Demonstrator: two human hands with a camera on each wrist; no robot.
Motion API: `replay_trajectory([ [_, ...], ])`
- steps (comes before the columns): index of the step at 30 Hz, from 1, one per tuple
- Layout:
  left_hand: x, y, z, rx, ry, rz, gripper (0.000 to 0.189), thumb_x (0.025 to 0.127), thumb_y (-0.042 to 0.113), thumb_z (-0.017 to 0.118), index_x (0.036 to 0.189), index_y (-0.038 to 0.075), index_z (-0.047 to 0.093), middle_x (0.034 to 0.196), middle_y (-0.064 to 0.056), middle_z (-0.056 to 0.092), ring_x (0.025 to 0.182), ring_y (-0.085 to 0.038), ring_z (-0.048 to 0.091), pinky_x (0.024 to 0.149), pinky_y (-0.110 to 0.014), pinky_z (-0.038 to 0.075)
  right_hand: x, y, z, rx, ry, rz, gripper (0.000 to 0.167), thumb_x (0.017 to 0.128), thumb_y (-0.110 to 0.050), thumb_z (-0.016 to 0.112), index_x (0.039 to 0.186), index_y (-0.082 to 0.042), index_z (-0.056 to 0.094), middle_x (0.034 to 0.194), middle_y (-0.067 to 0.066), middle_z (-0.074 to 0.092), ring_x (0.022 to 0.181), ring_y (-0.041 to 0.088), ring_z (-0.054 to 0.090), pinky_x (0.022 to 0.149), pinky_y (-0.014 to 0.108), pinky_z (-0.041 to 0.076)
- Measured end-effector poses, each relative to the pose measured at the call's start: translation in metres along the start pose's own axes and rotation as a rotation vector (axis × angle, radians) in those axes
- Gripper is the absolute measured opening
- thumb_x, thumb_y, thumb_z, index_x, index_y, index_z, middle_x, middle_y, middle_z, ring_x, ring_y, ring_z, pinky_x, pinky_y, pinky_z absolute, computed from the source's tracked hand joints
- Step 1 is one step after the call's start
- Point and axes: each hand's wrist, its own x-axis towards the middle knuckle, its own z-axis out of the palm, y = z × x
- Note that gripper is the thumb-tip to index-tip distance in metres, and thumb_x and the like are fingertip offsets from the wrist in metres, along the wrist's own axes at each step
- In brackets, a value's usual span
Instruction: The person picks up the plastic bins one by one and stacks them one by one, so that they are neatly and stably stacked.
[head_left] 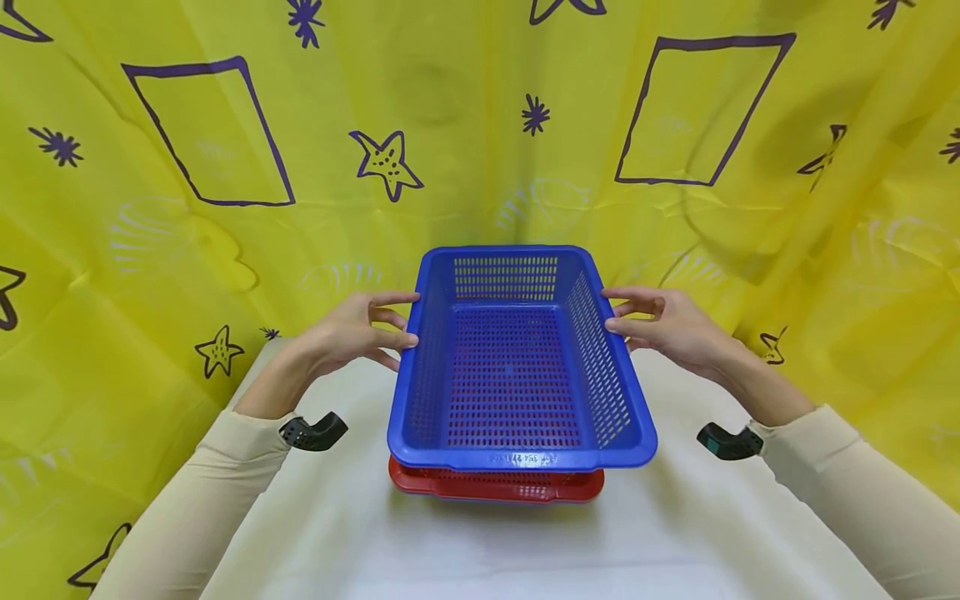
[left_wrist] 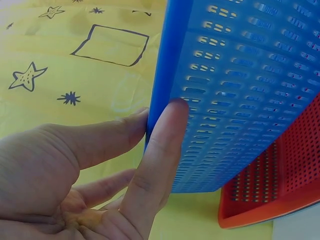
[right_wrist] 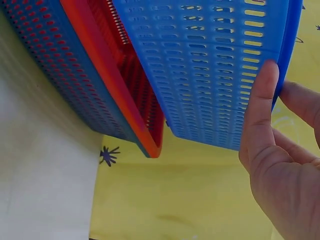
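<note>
A blue plastic basket [head_left: 525, 459] with slotted walls and floor is held up, tilted so its inside faces the head camera. My left hand [head_left: 351, 333] pinches its left rim, thumb on the rim and fingers against the outer wall. On the opposite side, my right hand [head_left: 667, 327] grips the right rim the same way. Below it sits a red basket [head_left: 495, 486], mostly hidden from above. The right wrist view shows a gap between the two, and the red one nested inside another blue basket [right_wrist: 65, 70].
The lower baskets stand on a table with a white cover [head_left: 360, 533]. A yellow curtain [head_left: 465, 100] printed with stars and frames hangs behind and along the sides. Black wrist devices [head_left: 315, 432] sit at both sleeve cuffs.
</note>
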Motion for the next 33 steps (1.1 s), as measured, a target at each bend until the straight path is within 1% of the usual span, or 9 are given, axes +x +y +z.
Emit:
replay_trajectory([
  [6, 0.001, -0.009, 0.001, -0.009, -0.004, -0.001, 0.073, 0.092, -0.002, 0.074, 0.157, 0.008, 0.041, 0.113, -0.021, 0.056, 0.087, -0.025, 0.073, 0.077, -0.051, 0.062, 0.000, 0.007, 0.005, -0.014, -0.007, -0.009, 0.061, 0.097, -0.020, 0.074, 0.151, -0.003, 0.049, 0.123, 0.024, 0.060, 0.090, 0.022, 0.074, 0.083, 0.033, 0.062],
  [10, 0.003, -0.017, 0.002, -0.010, -0.005, -0.003, 0.073, 0.093, -0.002, 0.074, 0.157, 0.008, 0.041, 0.112, -0.020, 0.056, 0.087, -0.024, 0.073, 0.076, -0.050, 0.063, 0.003, 0.016, 0.010, -0.013, -0.010, -0.008, 0.060, 0.097, -0.020, 0.075, 0.150, -0.003, 0.051, 0.120, 0.023, 0.062, 0.088, 0.022, 0.074, 0.081, 0.035, 0.062],
  [13, 0.004, -0.023, 0.002, -0.014, -0.007, -0.006, 0.073, 0.092, -0.002, 0.074, 0.157, 0.007, 0.041, 0.112, -0.020, 0.056, 0.086, -0.024, 0.072, 0.075, -0.048, 0.063, 0.004, 0.023, 0.015, -0.005, -0.015, -0.002, 0.061, 0.096, -0.020, 0.075, 0.150, -0.003, 0.050, 0.118, 0.022, 0.063, 0.086, 0.023, 0.074, 0.080, 0.037, 0.063],
  [17, 0.006, -0.032, 0.003, -0.019, -0.012, -0.015, 0.074, 0.092, -0.003, 0.074, 0.157, 0.007, 0.040, 0.111, -0.019, 0.055, 0.086, -0.022, 0.072, 0.075, -0.047, 0.063, 0.005, 0.030, 0.021, 0.015, -0.023, 0.011, 0.063, 0.096, -0.017, 0.075, 0.150, -0.001, 0.049, 0.118, 0.025, 0.061, 0.084, 0.023, 0.074, 0.079, 0.039, 0.063],
  [21, 0.007, -0.039, 0.003, -0.015, -0.015, -0.028, 0.074, 0.092, -0.002, 0.074, 0.158, 0.007, 0.040, 0.114, -0.021, 0.054, 0.087, -0.023, 0.072, 0.076, -0.048, 0.063, 0.006, 0.034, 0.027, 0.019, -0.035, 0.026, 0.063, 0.096, -0.013, 0.075, 0.150, 0.001, 0.048, 0.119, 0.027, 0.059, 0.083, 0.022, 0.074, 0.079, 0.040, 0.063],
  [25, 0.008, -0.045, 0.003, -0.016, -0.023, -0.034, 0.074, 0.093, -0.002, 0.073, 0.158, 0.007, 0.039, 0.117, -0.022, 0.053, 0.089, -0.024, 0.072, 0.079, -0.051, 0.062, 0.008, 0.039, 0.033, 0.003, -0.048, 0.022, 0.062, 0.096, -0.010, 0.073, 0.150, 0.003, 0.046, 0.119, 0.026, 0.058, 0.080, 0.022, 0.074, 0.078, 0.044, 0.063],
  [30, 0.009, -0.052, 0.003, -0.015, -0.020, -0.045, 0.073, 0.093, -0.002, 0.073, 0.157, 0.006, 0.040, 0.116, -0.021, 0.055, 0.088, -0.024, 0.072, 0.081, -0.055, 0.060, 0.011, 0.043, 0.037, -0.030, -0.059, 0.016, 0.061, 0.097, -0.009, 0.072, 0.151, 0.005, 0.045, 0.119, 0.027, 0.057, 0.078, 0.022, 0.073, 0.074, 0.041, 0.063],
  [33, 0.011, -0.057, 0.003, -0.002, -0.015, -0.055, 0.073, 0.092, -0.002, 0.073, 0.157, 0.006, 0.041, 0.116, -0.021, 0.055, 0.088, -0.024, 0.072, 0.080, -0.054, 0.061, 0.012, 0.045, 0.040, -0.049, -0.073, 0.015, 0.062, 0.098, -0.010, 0.071, 0.151, 0.005, 0.044, 0.120, 0.027, 0.057, 0.076, 0.022, 0.073, 0.074, 0.039, 0.063],
])
